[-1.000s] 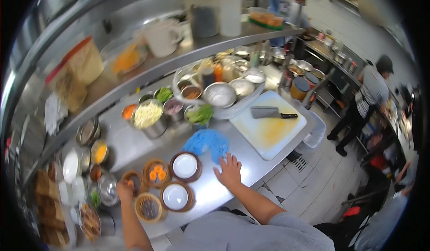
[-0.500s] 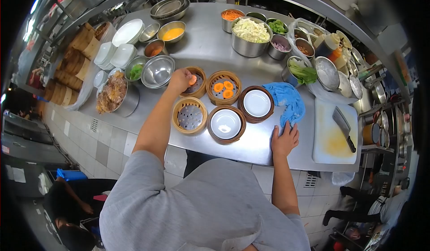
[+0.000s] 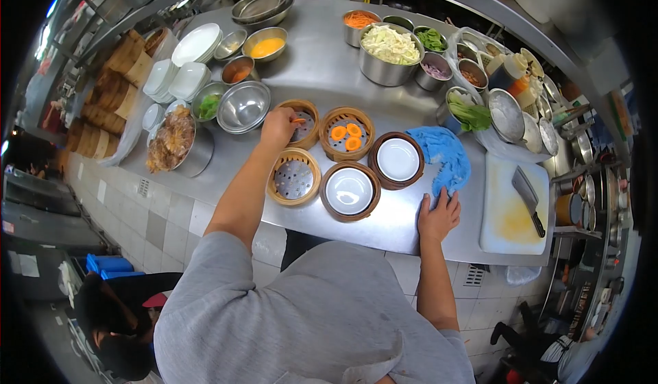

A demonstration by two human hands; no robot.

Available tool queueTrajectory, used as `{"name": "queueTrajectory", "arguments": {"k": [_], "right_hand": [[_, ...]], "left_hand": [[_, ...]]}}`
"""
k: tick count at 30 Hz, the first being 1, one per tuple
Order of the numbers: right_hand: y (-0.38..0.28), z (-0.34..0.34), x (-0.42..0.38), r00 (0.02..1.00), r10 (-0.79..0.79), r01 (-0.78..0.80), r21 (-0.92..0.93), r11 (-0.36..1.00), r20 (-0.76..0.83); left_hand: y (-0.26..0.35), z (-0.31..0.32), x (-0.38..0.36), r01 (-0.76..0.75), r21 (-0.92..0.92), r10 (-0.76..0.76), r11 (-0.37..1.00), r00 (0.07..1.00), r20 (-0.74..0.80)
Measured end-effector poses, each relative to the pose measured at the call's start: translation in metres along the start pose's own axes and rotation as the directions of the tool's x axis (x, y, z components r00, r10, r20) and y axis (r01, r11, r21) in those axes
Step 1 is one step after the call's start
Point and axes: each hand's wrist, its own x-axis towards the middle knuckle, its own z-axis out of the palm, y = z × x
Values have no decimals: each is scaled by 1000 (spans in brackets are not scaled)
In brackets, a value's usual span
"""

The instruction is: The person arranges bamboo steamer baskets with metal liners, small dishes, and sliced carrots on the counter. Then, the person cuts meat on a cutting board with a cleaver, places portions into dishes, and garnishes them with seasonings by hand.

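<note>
My left hand (image 3: 277,129) is closed on an orange carrot slice (image 3: 298,121) over the upper left bamboo steamer (image 3: 314,134). Beside that steamer, another bamboo steamer (image 3: 328,152) holds three carrot slices (image 3: 353,130). Below my left hand is a bamboo steamer (image 3: 273,190) with only a perforated metal base showing. Two darker steamers hold white bowls, one bowl (image 3: 349,191) at the front and one (image 3: 397,159) farther right. My right hand (image 3: 439,213) rests on the steel table with its fingers apart, its tips by the lower edge of a blue cloth (image 3: 445,156).
A cutting board (image 3: 497,206) with a cleaver (image 3: 526,193) lies at the right. Metal pots of cut vegetables (image 3: 391,45) stand at the back. Bowls, white plates (image 3: 197,44) and a pot of brown food (image 3: 171,141) are at the left. Other people are near both lower corners.
The carrot slice in my left hand shows more edge-on than before. The whole view has shifted slightly. At the lower left and lower right, the other people have changed posture.
</note>
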Motion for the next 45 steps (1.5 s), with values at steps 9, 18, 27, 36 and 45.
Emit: {"name": "queueTrajectory", "arguments": {"k": [9, 18, 27, 36, 45], "right_hand": [[-2, 0, -2, 1000, -3, 3, -58, 998, -13], [-4, 2, -52, 992, 79, -79, 8, 997, -99], [-67, 17, -118, 941, 334, -335, -270, 903, -49], [-102, 22, -91, 788, 614, -590, -240, 771, 38], [-115, 13, -88, 791, 612, -590, -269, 761, -5]], "left_hand": [[-26, -6, 27, -188, 153, 148, 970, 959, 242], [-110, -56, 151, -201, 219, 216, 955, 975, -46], [-264, -17, 246, -174, 419, 1, 891, 924, 381], [-223, -100, 243, -101, 329, -58, 939, 895, 442], [-261, -25, 243, -69, 216, 8, 974, 962, 272]]}}
